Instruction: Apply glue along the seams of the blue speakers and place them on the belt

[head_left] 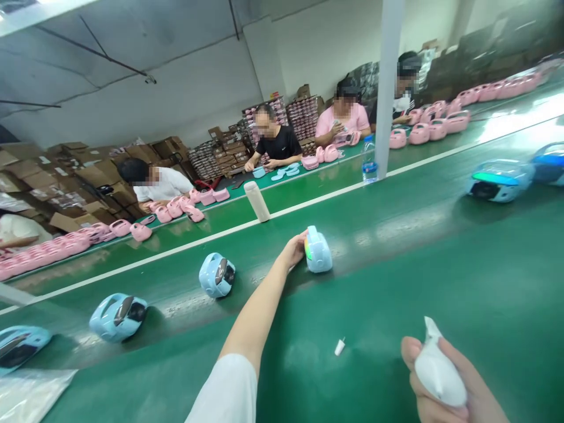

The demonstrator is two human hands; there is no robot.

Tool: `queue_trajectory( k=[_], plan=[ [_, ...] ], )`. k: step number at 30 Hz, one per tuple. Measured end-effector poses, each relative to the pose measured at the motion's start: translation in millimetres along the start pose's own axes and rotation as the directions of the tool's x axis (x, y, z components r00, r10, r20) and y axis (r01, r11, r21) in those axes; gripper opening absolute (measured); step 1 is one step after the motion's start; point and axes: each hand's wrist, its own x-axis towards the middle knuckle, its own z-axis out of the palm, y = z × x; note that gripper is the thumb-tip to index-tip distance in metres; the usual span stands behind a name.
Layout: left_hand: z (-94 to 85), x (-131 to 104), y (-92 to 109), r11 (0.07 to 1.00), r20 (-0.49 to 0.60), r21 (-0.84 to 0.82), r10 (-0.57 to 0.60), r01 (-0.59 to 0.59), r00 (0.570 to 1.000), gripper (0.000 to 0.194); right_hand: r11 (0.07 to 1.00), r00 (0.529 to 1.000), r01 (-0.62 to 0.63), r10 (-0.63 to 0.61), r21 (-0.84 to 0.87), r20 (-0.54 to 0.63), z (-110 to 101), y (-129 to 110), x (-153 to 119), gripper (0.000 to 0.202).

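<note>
On the long green bench (396, 282), two rounded pale-blue plastic toy shells (118, 317) (217, 274) lie left of the outstretched left hand (294, 249). That hand's grip is loose, its fingertips touching the side of an upright pale-blue plastic toy with a glowing edge (318, 249). A small white cap (339, 346) lies nearer on the bench. At lower right, the right hand (453, 382) grips a crumpled white cloth (438, 367) tightly.

Pale blue toy (318, 251) with rainbow-lit face; white cloth (438, 370); green belt (396, 282), white stripe; pink toys (436, 126) beyond
</note>
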Motion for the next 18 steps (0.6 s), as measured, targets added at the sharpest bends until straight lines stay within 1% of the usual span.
queue_trajectory(
  k=[2, 4, 6, 9, 11, 13, 16, 18],
  plan=[
    [-3.7, -4.4, 1.0, 0.998, 0.071, 0.055, -0.002, -0.002, 0.997, 0.041, 1.000, 1.000, 0.008, -0.008, 0.008, 0.019, -0.7, -4.1, 1.6, 0.057],
    [-8.8, -14.2, 2.1, 0.994, 0.105, 0.107, 0.013, -0.024, 0.994, 0.044, 0.999, 0.999, 0.035, -0.035, -0.002, -0.015, -1.0, -4.2, 0.6, 0.060],
    [-12.8, -24.7, 2.0, 0.985, 0.110, 0.162, 0.040, -0.058, 0.993, 0.049, 0.999, 0.999, 0.031, -0.032, -0.019, -0.044, -2.1, -1.1, -1.1, 0.059],
    [-12.5, -35.5, 0.4, 0.963, 0.100, 0.257, 0.063, -0.087, 0.993, 0.043, 0.996, 0.998, -0.050, 0.052, -0.078, 0.021, -6.2, 2.8, -0.4, 0.052],
    [-6.9, -39.2, -0.6, 0.946, 0.083, 0.306, 0.084, -0.106, 0.993, 0.037, 0.989, 0.995, -0.085, 0.091, -0.119, 0.046, -8.4, 3.0, 1.7, 0.047],
    [2.7, -41.6, -0.8, 0.933, 0.068, 0.331, 0.124, -0.140, 0.990, 0.037, 0.988, 0.995, -0.084, 0.089, -0.129, 0.034, -9.0, 2.1, 3.5, 0.048],
    [20.7, -44.7, -0.4, 0.926, 0.075, 0.325, 0.176, -0.191, 0.982, 0.042, 0.992, 0.997, -0.070, 0.071, -0.104, 0.007, -10.5, -0.8, 5.4, 0.051],
    [31.4, -46.0, -0.5, 0.932, 0.089, 0.295, 0.193, -0.211, 0.977, 0.042, 0.992, 0.996, -0.069, 0.075, -0.103, 0.052, -15.9, -4.8, 8.1, 0.048]
  ],
)
